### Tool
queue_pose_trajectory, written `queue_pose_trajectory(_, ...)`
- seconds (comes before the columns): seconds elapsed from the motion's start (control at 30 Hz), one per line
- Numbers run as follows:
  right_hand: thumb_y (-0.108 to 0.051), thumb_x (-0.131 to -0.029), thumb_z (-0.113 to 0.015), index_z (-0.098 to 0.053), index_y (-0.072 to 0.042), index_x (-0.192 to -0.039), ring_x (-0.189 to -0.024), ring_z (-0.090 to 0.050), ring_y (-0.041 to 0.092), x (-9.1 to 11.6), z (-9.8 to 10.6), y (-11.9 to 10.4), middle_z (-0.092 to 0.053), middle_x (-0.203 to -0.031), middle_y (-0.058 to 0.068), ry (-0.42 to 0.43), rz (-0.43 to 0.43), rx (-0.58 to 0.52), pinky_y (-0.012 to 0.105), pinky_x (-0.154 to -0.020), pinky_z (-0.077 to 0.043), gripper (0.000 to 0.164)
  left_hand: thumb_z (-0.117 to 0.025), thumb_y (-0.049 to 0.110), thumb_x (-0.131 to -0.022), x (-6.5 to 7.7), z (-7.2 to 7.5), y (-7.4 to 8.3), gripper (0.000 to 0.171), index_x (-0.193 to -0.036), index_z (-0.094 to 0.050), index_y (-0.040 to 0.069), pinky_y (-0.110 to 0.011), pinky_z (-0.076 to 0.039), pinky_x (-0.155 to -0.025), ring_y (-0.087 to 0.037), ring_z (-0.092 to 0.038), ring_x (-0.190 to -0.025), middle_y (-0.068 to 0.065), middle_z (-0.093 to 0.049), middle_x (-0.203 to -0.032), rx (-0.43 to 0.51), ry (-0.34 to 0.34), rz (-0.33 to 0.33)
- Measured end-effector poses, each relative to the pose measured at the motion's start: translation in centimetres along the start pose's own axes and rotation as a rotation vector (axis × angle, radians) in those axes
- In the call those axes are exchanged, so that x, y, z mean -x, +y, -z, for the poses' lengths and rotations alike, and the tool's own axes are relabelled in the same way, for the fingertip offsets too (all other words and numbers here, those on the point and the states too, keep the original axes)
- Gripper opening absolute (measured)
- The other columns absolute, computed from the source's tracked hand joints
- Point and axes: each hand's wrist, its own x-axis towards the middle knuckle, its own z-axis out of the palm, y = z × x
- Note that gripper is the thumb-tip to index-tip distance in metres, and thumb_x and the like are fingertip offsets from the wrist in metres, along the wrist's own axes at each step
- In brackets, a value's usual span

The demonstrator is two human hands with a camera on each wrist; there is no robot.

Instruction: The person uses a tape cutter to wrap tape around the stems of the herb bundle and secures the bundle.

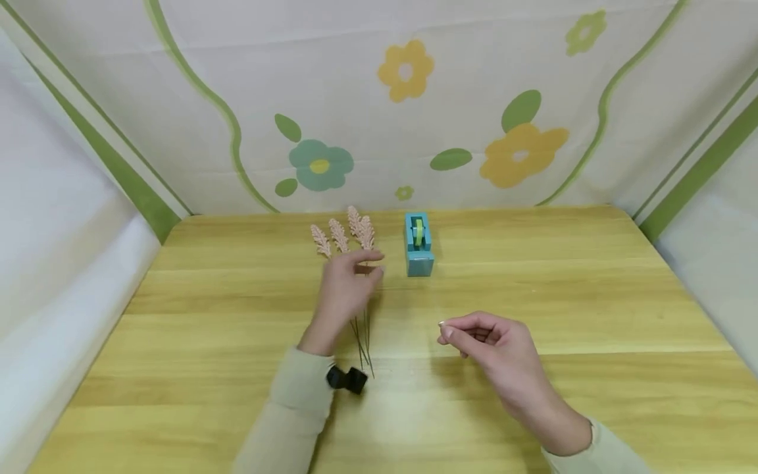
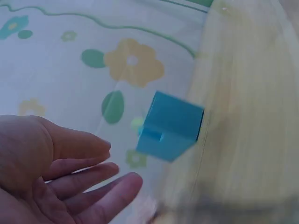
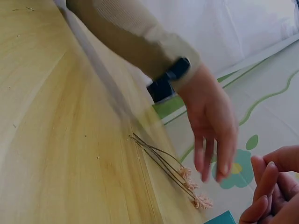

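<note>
Several pink crocheted flower sprigs point(image 1: 339, 235) with thin dark stems point(image 3: 161, 161) lie on the table, heads toward the back wall. Above them hovers my left hand point(image 1: 349, 284), its fingers loosely bent and holding nothing; it hides part of the stems in the head view. To its right stands a blue tape dispenser point(image 1: 419, 264) with a green roll point(image 1: 418, 232); its blue body point(image 2: 173, 121) also shows in the left wrist view. My right hand point(image 1: 503, 355) pinches a small pale, shiny scrap point(image 1: 441, 323) between thumb and index finger, over the table nearer me.
The wood-grain table point(image 1: 622, 296) reaches back to a white cloth point(image 1: 355, 99) printed with flowers and green lines. Cloth also hangs at both sides. A black wrist device point(image 1: 347, 379) is on the left sleeve.
</note>
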Motion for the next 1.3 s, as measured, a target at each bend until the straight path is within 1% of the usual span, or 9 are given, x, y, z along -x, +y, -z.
queue_pose_trajectory(0.17,-0.015,-0.098,-0.081,-0.078,0.007,-0.11,-0.089,-0.075,0.022,-0.5,0.1,-0.4,-0.083,-0.093,-0.001,-0.021,0.016,0.021,0.025,-0.075,-0.058,0.025,-0.078,0.01,-0.098,1.6,3.6,-2.0,0.033,-0.13,-0.075,0.001,-0.035,-0.066,-0.081,-0.029,-0.079,-0.1,-0.018,-0.074,-0.13,0.128,0.075,0.26)
queue_pose_trajectory(0.27,-0.017,-0.098,-0.081,-0.078,0.006,-0.111,-0.089,-0.074,0.022,-0.8,0.0,-0.5,-0.083,-0.093,-0.001,-0.035,0.019,0.027,0.024,-0.076,-0.057,0.027,-0.078,0.011,-0.098,1.7,4.5,-3.1,0.043,-0.137,-0.066,-0.004,-0.034,-0.066,-0.082,-0.024,-0.079,-0.091,-0.022,-0.074,-0.125,0.254,0.006,0.396)
queue_pose_trajectory(0.37,-0.018,-0.098,-0.081,-0.079,0.004,-0.11,-0.089,-0.073,0.023,-1.0,-0.3,-0.6,-0.083,-0.093,-0.001,-0.044,0.02,0.013,0.024,-0.076,-0.056,0.025,-0.08,0.013,-0.098,1.5,4.4,-3.7,0.05,-0.14,-0.062,-0.006,-0.032,-0.066,-0.079,-0.018,-0.078,-0.082,-0.023,-0.074,-0.121,0.308,-0.089,0.463)
queue_pose_trajectory(0.5,-0.015,-0.098,-0.081,-0.079,0.004,-0.108,-0.089,-0.074,0.022,-1.0,-0.5,-0.4,-0.083,-0.092,-0.002,-0.038,0.024,-0.017,0.024,-0.075,-0.056,0.021,-0.085,0.019,-0.095,0.9,3.0,-3.5,0.043,-0.127,-0.069,-0.005,-0.03,-0.065,-0.07,-0.016,-0.074,-0.073,-0.019,-0.075,-0.112,0.183,-0.097,0.457)
queue_pose_trajectory(0.6,-0.014,-0.098,-0.08,-0.079,0.004,-0.108,-0.088,-0.074,0.022,-1.0,-0.8,-0.2,-0.083,-0.092,-0.002,-0.036,0.027,-0.034,0.024,-0.075,-0.056,0.021,-0.089,0.038,-0.091,0.5,1.5,-2.8,0.042,-0.105,-0.071,0.004,-0.028,-0.056,-0.06,-0.016,-0.065,-0.07,-0.01,-0.071,-0.098,-0.137,-0.077,0.408)
queue_pose_trajectory(0.73,-0.015,-0.099,-0.08,-0.078,0.005,-0.109,-0.089,-0.074,0.023,-1.0,-1.2,-0.1,-0.083,-0.093,-0.002,-0.043,0.022,-0.047,0.025,-0.075,-0.057,0.023,-0.091,0.051,-0.084,0.4,-0.1,-1.9,0.054,-0.07,-0.055,0.014,-0.027,-0.033,-0.049,-0.014,-0.044,-0.058,-0.002,-0.053,-0.076,-0.487,-0.038,0.339)
queue_pose_trajectory(0.87,-0.015,-0.099,-0.08,-0.078,0.005,-0.11,-0.09,-0.074,0.024,-1.2,-1.6,-0.1,-0.083,-0.093,-0.001,-0.052,0.016,-0.051,0.026,-0.077,-0.058,0.023,-0.087,0.04,-0.091,0.2,-0.6,-1.7,0.059,-0.053,-0.046,0.018,-0.025,-0.026,-0.043,-0.011,-0.036,-0.048,0.003,-0.044,-0.06,-0.518,-0.007,0.329)
queue_pose_trajectory(1.1,-0.013,-0.099,-0.08,-0.078,0.004,-0.108,-0.088,-0.074,0.022,-1.4,-1.7,-0.3,-0.083,-0.092,-0.002,-0.059,0.025,-0.064,0.027,-0.076,-0.059,0.02,-0.065,0.017,-0.099,0.0,-0.4,-1.7,0.055,-0.049,-0.042,0.02,-0.024,-0.021,-0.04,-0.009,-0.028,-0.042,0.008,-0.033,-0.046,-0.475,-0.028,0.34)
queue_pose_trajectory(1.3,-0.013,-0.099,-0.079,-0.079,0.003,-0.107,-0.086,-0.073,0.021,-1.4,-1.5,-0.6,-0.083,-0.093,-0.002,-0.049,0.019,-0.067,0.027,-0.074,-0.059,0.018,-0.067,0.018,-0.101,0.4,0.2,-2.6,0.023,-0.081,-0.074,0.009,-0.025,-0.038,-0.047,-0.013,-0.054,-0.055,-0.004,-0.07,-0.074,-0.35,0.039,0.274)
